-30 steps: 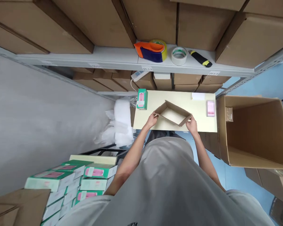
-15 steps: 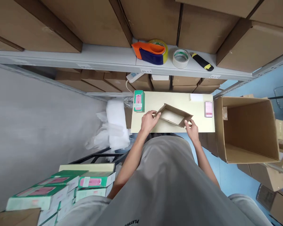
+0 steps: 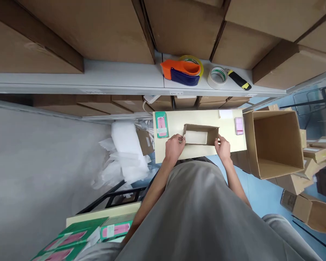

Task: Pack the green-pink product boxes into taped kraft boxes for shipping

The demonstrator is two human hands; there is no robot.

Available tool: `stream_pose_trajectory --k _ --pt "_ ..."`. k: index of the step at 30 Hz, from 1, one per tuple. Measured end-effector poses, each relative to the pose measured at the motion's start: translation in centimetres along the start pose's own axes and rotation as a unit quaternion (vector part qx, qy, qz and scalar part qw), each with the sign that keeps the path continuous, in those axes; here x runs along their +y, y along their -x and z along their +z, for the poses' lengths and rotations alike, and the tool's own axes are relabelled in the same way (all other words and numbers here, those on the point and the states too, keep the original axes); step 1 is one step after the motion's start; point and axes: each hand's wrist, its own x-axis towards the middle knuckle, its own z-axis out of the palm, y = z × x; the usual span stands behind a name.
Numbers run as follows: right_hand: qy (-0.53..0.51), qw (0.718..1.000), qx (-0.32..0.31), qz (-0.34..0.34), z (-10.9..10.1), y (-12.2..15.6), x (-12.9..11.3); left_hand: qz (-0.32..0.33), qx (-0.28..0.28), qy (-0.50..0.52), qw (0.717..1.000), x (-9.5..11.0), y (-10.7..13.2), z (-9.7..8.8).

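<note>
A small cardboard box [image 3: 201,128] stands on the pale yellow table [image 3: 176,119], its frame squared up and the pale table top or a pale bottom showing through it. My left hand [image 3: 175,148] is closed on its left end, fingers curled at the near corner. At the right end, my right hand [image 3: 222,148] pinches the near corner. A green and pink product box [image 3: 161,124] lies on the table beyond my left hand. Near the table's right end are a small pink box [image 3: 239,126] and a white paper or label stack [image 3: 226,114].
A large open carton [image 3: 278,139] stands against the table's right end. Above the table, the shelf [image 3: 125,74] holds an orange tape dispenser [image 3: 181,71], a tape roll [image 3: 217,77] and a utility knife [image 3: 239,79]. White foam wrap [image 3: 129,150] hangs at left; green boxes [image 3: 76,239] are stacked lower left.
The cardboard box has gone from a skewed, tilted diamond to a squared rectangle between my hands. It now lies parallel to the table's edge. My view has shifted slightly.
</note>
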Motion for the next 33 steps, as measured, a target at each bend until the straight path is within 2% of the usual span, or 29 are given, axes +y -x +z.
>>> stream_pose_trajectory --k 5,8,12,17,19,25,33 --pt "0.05 0.998 -0.032 -0.031 0.6 -1.3 -0.3 -0.011 0.011 0.014 1.0 0.2 0.8 0.8" --pt "0.044 0.996 -0.052 -0.057 0.6 -2.2 0.6 -0.02 0.018 0.01 1.0 0.7 1.9 1.7" --pt "0.007 0.988 -0.092 -0.122 -0.1 -3.7 2.3 0.014 0.021 0.045 0.999 1.1 3.3 3.0" --pt "0.008 0.963 -0.167 -0.211 -0.8 -5.2 4.1 0.017 0.096 0.099 0.99 1.0 3.6 4.0" --pt "0.011 0.958 -0.179 -0.225 -0.6 -5.5 4.6 0.008 0.099 0.106 0.989 0.9 3.4 4.0" --pt "-0.026 0.954 -0.172 -0.245 0.7 -6.2 6.1 0.013 0.046 0.104 0.993 0.9 3.2 3.8" --pt "-0.104 0.953 -0.15 -0.24 0.3 -5.2 8.2 0.055 0.043 0.026 0.997 -0.8 4.5 5.0"
